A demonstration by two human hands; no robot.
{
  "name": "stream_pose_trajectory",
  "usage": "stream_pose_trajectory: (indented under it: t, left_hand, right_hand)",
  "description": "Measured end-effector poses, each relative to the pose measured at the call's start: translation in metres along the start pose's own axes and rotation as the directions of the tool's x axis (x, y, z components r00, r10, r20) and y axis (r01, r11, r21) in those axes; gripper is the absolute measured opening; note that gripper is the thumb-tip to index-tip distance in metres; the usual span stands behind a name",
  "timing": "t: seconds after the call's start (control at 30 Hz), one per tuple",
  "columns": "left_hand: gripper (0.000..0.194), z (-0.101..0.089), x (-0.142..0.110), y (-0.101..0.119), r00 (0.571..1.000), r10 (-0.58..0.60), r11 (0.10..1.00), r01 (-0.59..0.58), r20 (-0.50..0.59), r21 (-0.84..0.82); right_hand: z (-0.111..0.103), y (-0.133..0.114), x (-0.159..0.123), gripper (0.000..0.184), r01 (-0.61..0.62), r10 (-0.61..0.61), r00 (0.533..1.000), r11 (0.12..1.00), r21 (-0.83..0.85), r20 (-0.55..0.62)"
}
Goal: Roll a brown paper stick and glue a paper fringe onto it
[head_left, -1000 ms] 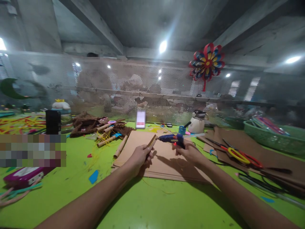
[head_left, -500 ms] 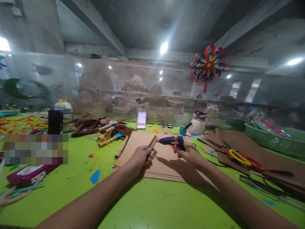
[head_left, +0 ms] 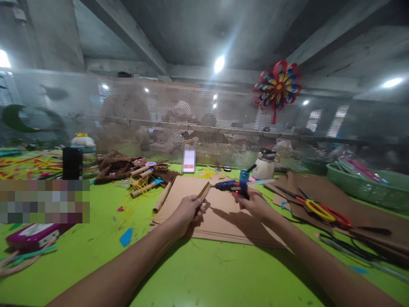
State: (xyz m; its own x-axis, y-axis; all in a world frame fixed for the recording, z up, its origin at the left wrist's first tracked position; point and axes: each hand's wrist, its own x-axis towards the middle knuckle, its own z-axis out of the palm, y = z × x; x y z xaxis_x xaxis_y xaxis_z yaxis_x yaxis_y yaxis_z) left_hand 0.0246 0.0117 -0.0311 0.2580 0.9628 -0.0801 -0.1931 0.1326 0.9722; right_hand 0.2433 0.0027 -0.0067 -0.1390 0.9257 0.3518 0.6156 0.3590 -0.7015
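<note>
My left hand (head_left: 191, 212) is closed around a narrow folded strip of brown paper (head_left: 205, 191), tilted up to the right. In my right hand (head_left: 254, 202) is a blue hot glue gun (head_left: 230, 186) with a small red light lit. Its nozzle points left and sits at or very near the strip's upper end; whether they touch I cannot tell. A pale glue stick (head_left: 265, 181) juts from the gun's back. Below both hands lies a stack of brown paper sheets (head_left: 179, 185) on the green table (head_left: 191, 281).
Yellow- and red-handled scissors (head_left: 319, 209) lie on brown paper at right, before a green basket (head_left: 358, 189). Rolled paper tubes (head_left: 162, 198) and yellow strings are left of the stack. A white jar (head_left: 264, 166) and a propped phone (head_left: 189, 160) stand behind.
The glue gun has tipped slightly, its rear a little lower and its nozzle slightly right along the strip. My left hand keeps its grip. The whole view has shifted a little.
</note>
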Motion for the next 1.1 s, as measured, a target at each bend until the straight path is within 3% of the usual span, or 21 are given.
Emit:
stream_pose_trajectory:
  t: [0.8, 1.1]
  left_hand:
    - [0.019, -0.003, 0.001, 0.0, 1.0, -0.015, 1.0, 0.016, 0.024, -0.004]
    - [0.013, 0.003, -0.006, 0.006, 1.0, -0.029, 1.0, 0.029, 0.009, 0.011]
  right_hand:
    - [0.004, 0.0, -0.003, 0.029, 0.052, -0.051, 0.998, 0.998, -0.025, 0.045]
    - [0.0, 0.002, 0.001, 0.031, 0.009, -0.009, 1.0, 1.0, -0.006, -0.03]
